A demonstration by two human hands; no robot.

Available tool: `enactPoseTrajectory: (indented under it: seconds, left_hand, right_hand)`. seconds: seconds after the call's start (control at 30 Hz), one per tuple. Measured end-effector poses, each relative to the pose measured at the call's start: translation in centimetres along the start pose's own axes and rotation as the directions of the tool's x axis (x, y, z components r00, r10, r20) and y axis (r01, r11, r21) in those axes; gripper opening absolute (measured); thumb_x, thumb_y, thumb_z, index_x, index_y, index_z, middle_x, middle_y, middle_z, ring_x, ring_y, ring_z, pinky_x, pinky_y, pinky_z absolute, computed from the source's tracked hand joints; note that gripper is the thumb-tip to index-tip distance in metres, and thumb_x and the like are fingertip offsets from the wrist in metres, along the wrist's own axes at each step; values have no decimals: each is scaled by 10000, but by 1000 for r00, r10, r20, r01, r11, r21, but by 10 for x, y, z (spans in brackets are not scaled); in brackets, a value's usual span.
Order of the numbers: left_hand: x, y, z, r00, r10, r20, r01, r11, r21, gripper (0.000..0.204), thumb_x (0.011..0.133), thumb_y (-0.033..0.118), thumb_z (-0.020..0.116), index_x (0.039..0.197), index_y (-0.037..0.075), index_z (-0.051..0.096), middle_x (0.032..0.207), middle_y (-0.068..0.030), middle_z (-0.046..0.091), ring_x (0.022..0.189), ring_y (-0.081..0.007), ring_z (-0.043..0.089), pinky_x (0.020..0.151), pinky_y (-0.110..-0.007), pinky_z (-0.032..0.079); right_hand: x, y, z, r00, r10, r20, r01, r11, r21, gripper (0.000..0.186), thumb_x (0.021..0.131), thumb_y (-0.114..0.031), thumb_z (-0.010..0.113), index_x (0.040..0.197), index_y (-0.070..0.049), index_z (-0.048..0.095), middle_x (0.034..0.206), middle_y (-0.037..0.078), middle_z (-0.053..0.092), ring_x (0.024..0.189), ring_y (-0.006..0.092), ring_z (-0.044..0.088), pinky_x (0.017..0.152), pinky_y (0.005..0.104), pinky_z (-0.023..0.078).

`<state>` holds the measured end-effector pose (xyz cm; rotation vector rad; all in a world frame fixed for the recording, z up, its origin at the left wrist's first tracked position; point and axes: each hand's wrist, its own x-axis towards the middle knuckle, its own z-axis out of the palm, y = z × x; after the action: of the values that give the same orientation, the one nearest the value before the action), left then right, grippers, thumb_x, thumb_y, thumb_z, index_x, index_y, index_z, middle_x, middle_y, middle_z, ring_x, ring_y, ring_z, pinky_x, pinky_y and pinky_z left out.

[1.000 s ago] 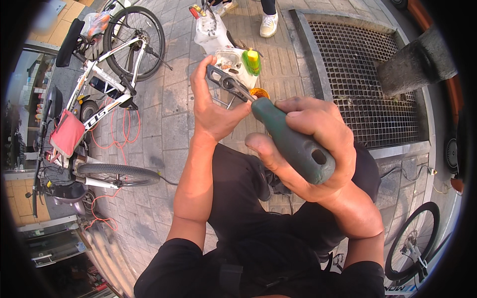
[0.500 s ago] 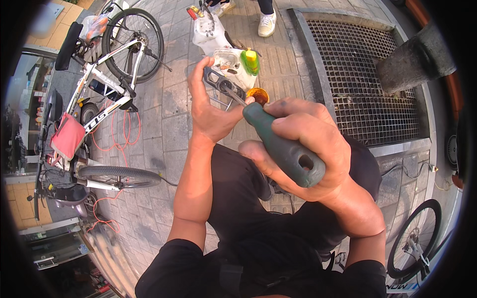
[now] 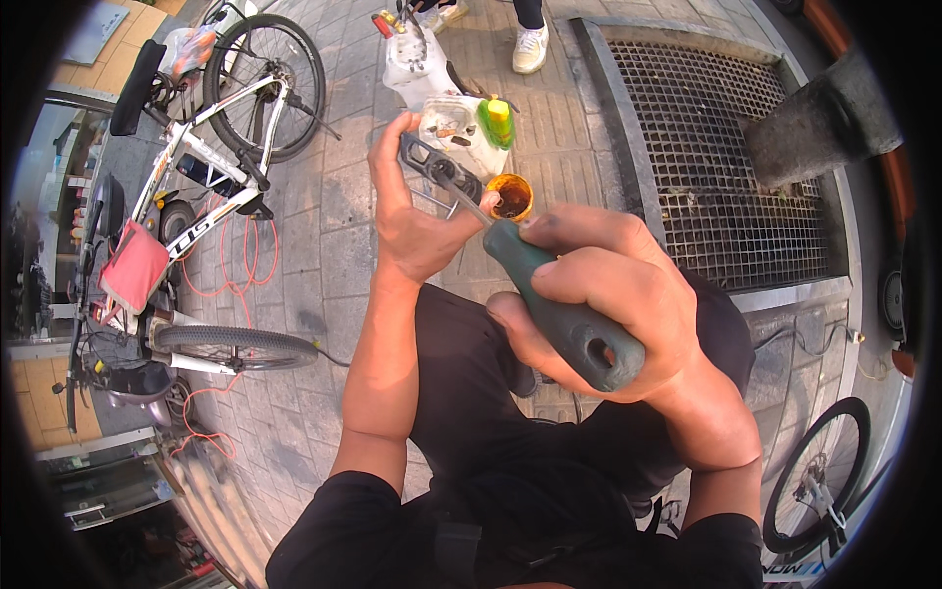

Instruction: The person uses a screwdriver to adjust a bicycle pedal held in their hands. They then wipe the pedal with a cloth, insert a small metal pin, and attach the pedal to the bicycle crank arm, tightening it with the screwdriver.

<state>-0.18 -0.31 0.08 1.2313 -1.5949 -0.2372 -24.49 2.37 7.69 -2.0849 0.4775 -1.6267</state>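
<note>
A dark metal bicycle pedal (image 3: 422,155) is held up in front of me by my left hand (image 3: 417,236), thumb on one side and fingers on the other. My right hand (image 3: 638,294) is wrapped round the dark green handle of a screwdriver (image 3: 569,324). Its shaft points away from me, and the tip is at the round hole in the pedal; how deep it sits is hidden. Just beyond my left thumb stands an orange tub (image 3: 511,197) with brown residue inside.
Beyond the pedal are a cut white plastic container (image 3: 463,137), a green bottle with a yellow cap (image 3: 498,120) and another white container with tools (image 3: 412,64). A white bicycle (image 3: 211,211) stands left, a metal grate (image 3: 706,147) lies right. Someone's shoes (image 3: 530,47) show at the far side.
The screwdriver's handle and my right hand have shifted slightly right and toward me, showing more of the shaft. My left hand keeps the pedal nearly in place.
</note>
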Motion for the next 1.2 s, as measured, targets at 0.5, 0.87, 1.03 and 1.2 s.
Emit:
enactPoseTrajectory:
  seconds: [0.5, 0.87, 1.03, 1.2]
  left_hand:
    - [-2, 0, 3, 1000, -27, -12, 27, 999, -29, 1118, 651, 155, 1034, 1563, -9, 410, 1482, -163, 511, 1378, -307, 526, 1174, -407, 446]
    - [-1, -1, 2, 1000, 8, -22, -8, 1000, -19, 1122, 654, 167, 1043, 1565, -7, 412, 1482, -163, 517, 1376, -305, 535, 1173, -407, 448]
    - [-1, 0, 3, 999, -46, -24, 44, 996, -71, 1130, 646, 176, 1051, 1563, -4, 415, 1484, -159, 519, 1377, -305, 535, 1172, -409, 449]
    - [-2, -1, 1, 999, -40, -24, 39, 997, -62, 1138, 641, 177, 1054, 1564, -3, 413, 1487, -161, 518, 1373, -306, 539, 1171, -410, 450]
  right_hand:
    - [3, 0, 1, 1000, 10, -6, -10, 1000, 0, 520, 755, -31, 970, 1164, -27, 648, 1107, 209, 741, 986, 310, 774, 796, 389, 662]
    - [4, -5, 0, 999, 48, 10, -48, 998, -47, 531, 762, -53, 979, 1171, -10, 644, 1086, 193, 751, 979, 318, 770, 793, 393, 659]
    - [3, -4, 1, 999, 41, 2, -41, 998, -46, 539, 760, -56, 982, 1178, -8, 645, 1090, 192, 751, 983, 323, 769, 798, 394, 659]
    - [4, -5, 2, 998, 55, 7, -55, 998, -44, 540, 760, -55, 983, 1179, -10, 645, 1097, 197, 752, 988, 322, 770, 806, 397, 658]
